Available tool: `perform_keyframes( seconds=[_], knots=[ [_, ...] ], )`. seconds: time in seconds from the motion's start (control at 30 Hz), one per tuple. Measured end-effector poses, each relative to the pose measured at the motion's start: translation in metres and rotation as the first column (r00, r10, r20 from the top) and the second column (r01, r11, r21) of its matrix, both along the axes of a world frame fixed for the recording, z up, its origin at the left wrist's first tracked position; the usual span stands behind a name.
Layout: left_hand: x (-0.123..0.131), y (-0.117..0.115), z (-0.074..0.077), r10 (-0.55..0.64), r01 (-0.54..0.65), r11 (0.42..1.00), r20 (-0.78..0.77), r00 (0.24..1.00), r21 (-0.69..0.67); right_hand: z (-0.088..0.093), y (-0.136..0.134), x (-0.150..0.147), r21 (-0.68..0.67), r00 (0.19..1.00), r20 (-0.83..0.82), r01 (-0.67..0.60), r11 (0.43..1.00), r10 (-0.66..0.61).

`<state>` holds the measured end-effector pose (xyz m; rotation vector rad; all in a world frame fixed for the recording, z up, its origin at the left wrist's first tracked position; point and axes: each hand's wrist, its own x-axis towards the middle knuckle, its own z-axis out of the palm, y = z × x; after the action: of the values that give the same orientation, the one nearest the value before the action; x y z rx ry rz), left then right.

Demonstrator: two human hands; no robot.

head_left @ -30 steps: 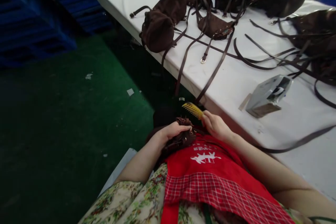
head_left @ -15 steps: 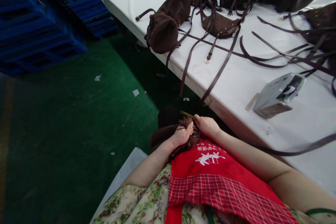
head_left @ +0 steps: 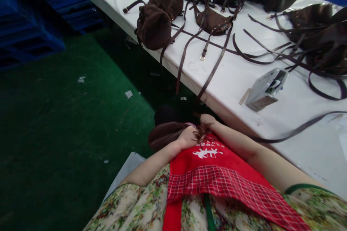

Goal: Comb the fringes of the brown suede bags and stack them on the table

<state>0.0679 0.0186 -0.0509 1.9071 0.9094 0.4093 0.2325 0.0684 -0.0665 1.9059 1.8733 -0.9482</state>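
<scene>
On my lap, against the red apron (head_left: 230,173), lies a dark brown bag (head_left: 165,135). My left hand (head_left: 187,137) is closed around a brown fringed tassel (head_left: 201,133) beside it; strands stick out past the fingers. Just to the right, my right hand (head_left: 208,120) is closed, its fingertips turned away from me. A thin dull strip shows at those fingertips, too dark to name. Both hands are close together below the table's edge.
A white-covered table (head_left: 238,86) runs along the right. On it lie a brown bag (head_left: 154,25), a smaller pouch (head_left: 214,21), more bags with straps, and a grey box-like object (head_left: 267,88). Blue pallets (head_left: 65,0) stand at left on green floor (head_left: 67,122) with paper scraps.
My left hand has turned, its back now upward over the tassel, and the tassel has shifted toward me. The yellowish strip at my right hand shows less. The view has swung slightly right.
</scene>
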Motion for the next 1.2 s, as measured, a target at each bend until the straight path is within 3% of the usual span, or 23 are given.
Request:
perform_keyframes(
  seconds=[0.07,0.2,0.3,0.4,0.47,0.5,0.57,0.7,0.8,0.93,1.1,1.17,1.2],
  knots=[
    [-0.003,0.001,0.001,-0.023,0.027,0.997,0.045,0.999,-0.069,0.0,-0.002,0.016,-0.004,0.999,-0.003,0.035,0.999,-0.035],
    [-0.022,0.014,-0.007,0.224,-0.132,0.926,0.232,0.947,-0.353,0.013,-0.004,0.035,0.052,0.997,-0.056,0.058,0.997,-0.055],
    [-0.028,0.022,-0.012,0.307,-0.175,0.883,0.255,0.917,-0.435,0.038,-0.011,0.032,0.178,0.988,-0.15,0.074,0.981,-0.047],
    [-0.023,0.022,-0.007,0.415,-0.188,0.78,0.269,0.869,-0.596,0.068,-0.025,0.017,0.318,0.955,-0.279,-0.003,0.948,0.096],
    [-0.019,0.021,-0.001,0.456,-0.191,0.7,0.226,0.861,-0.688,0.08,-0.034,0.004,0.331,0.943,-0.243,-0.14,0.933,0.228],
    [-0.018,0.02,0.002,0.451,-0.193,0.689,0.205,0.869,-0.699,0.083,-0.036,-0.002,0.311,0.944,-0.184,-0.209,0.927,0.275],
    [-0.018,0.018,0.006,0.401,-0.174,0.739,0.218,0.89,-0.65,0.084,-0.037,-0.011,0.244,0.944,-0.043,-0.307,0.92,0.327],
    [-0.021,0.012,0.011,0.268,-0.157,0.909,0.255,0.929,-0.385,0.072,-0.029,-0.018,0.129,0.918,0.094,-0.395,0.909,0.386],
    [-0.024,0.005,0.016,0.269,-0.231,0.951,0.183,0.946,-0.205,0.061,-0.021,-0.02,0.105,0.919,0.125,-0.387,0.916,0.374],
    [-0.027,-0.003,0.026,0.277,-0.269,0.96,0.118,0.954,-0.079,0.045,-0.011,-0.023,0.119,0.951,0.086,-0.306,0.945,0.297],
    [-0.026,-0.013,0.044,0.262,-0.241,0.961,0.166,0.951,-0.139,0.021,0.005,-0.01,0.056,0.988,0.028,-0.151,0.987,0.15],
    [-0.03,-0.013,0.051,0.352,-0.309,0.925,0.191,0.916,-0.221,0.016,0.009,0.003,0.062,0.993,0.028,-0.116,0.991,0.114],
    [-0.036,-0.01,0.055,0.464,-0.396,0.868,0.205,0.862,-0.298,0.016,0.01,0.01,0.072,0.994,0.022,-0.107,0.992,0.106]
  ],
)
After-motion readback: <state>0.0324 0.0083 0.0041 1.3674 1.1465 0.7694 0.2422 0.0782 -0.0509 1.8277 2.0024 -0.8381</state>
